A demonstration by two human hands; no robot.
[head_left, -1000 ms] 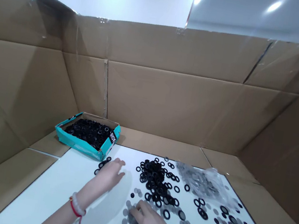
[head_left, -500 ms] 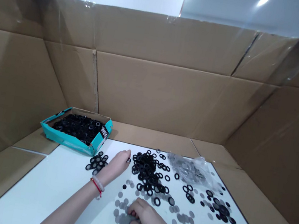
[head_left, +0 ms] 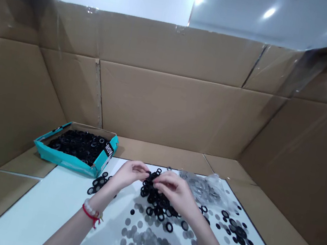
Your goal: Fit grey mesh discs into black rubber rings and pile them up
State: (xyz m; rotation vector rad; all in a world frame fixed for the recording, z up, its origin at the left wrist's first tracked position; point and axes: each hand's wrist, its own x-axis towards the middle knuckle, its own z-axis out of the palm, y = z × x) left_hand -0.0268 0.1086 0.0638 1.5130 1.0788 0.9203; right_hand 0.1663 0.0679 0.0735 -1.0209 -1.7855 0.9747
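Note:
Both hands are at the heap of black rings [head_left: 155, 198] in the middle of the white table. My left hand [head_left: 132, 172] is at the heap's upper left, its thumb and fingertips pinched together; whatever is between them is too small to make out. Over the upper right of the heap is my right hand [head_left: 176, 187], thumb and index finger closed at the rings, their contents unclear. Grey translucent discs [head_left: 150, 241] lie scattered nearer to me. A group of dark rings with grey centres [head_left: 98, 182] sits left of my left wrist, partly hidden by it.
A teal box [head_left: 66, 160] full of black rings stands at the back left. A clear plastic bag [head_left: 209, 188] of grey discs lies behind my right hand. More black pieces [head_left: 239, 232] are at the right. Cardboard walls [head_left: 165, 110] surround the table.
My right hand has moved up from the grey discs to the black heap. My left hand has shifted slightly and turned towards the heap. The view has shifted a little.

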